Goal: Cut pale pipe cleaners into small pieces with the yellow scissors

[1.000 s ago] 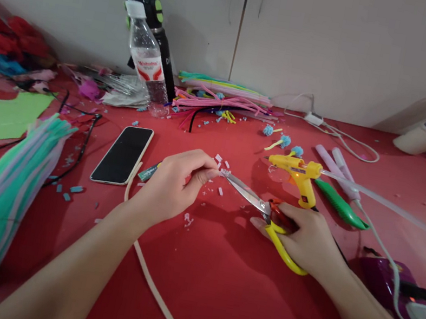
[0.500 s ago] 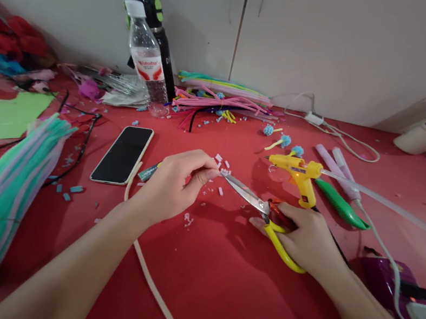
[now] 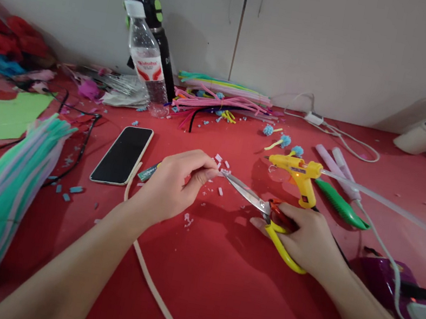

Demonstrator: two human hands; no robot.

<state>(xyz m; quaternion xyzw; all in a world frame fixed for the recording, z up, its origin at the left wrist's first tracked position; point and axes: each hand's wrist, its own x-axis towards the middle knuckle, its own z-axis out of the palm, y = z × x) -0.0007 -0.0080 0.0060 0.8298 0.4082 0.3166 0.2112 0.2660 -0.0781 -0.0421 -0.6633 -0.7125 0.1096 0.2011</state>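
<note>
In the head view my left hand [image 3: 178, 183] is closed, thumb and forefinger pinched on a thin pale strip, mostly hidden, that looks like a pipe cleaner. Scissors [image 3: 250, 194] with red and yellow handles are gripped in my right hand [image 3: 306, 236]. Their blades point left and their tips meet the strip's end at my left fingertips. Small pale pink snippets [image 3: 220, 191] lie around the blade tips. A cream pipe cleaner [image 3: 157, 290] runs along the table, passing under my left forearm.
A yellow glue gun [image 3: 297, 171] stands just beyond my right hand. Left lie a phone [image 3: 123, 154] and a green and lilac pipe cleaner bundle [image 3: 2, 205]. A water bottle [image 3: 148, 60] and pink pipe cleaners [image 3: 223, 103] are at the back, a purple power strip [image 3: 382, 277] at right.
The scissors' tips have shifted very slightly at the left fingertips. Both hands stay almost in place, and nothing else has visibly moved.
</note>
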